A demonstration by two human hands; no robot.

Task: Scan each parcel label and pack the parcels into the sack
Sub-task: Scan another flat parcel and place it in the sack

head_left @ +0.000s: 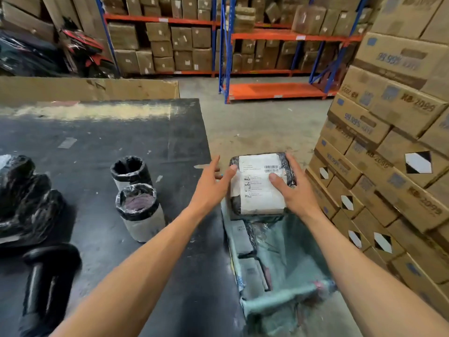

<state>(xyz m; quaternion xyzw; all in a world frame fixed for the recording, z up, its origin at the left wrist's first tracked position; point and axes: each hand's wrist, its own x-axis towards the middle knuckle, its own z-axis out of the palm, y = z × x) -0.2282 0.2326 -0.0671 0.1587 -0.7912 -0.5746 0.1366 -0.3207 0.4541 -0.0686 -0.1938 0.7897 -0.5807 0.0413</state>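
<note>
1. Shelving racks, blue uprights with orange beams, run across the far wall and are loaded with brown cartons.
2. Stacked cartons printed in blue rise on my right, close beside the sack.
3. The black table fills the left of my view; its top is scuffed and dusty, with a pale glare band at the far edge.
4. The sack, green and woven, hangs open just off the table's right edge, below my hands. Wrapped items lie inside along its left wall; I cannot read any labels on them.
5. A heap of black-wrapped parcels sits at the table's left edge.
6. The parcel, black-wrapped with a white label facing up and barcodes at its top right, is held above the sack's far end.
7. Two cylindrical parcels stand upright on the table, one behind the other, tops in black film.
8. The handheld scanner, black, lies on the table near its front-left corner, well apart from my hands.
9. My right hand grips the parcel's right side, thumb pressed on the label, fingers over the far edge.
10. My left hand is spread wide with only the thumb tip touching the parcel's left edge.
</note>
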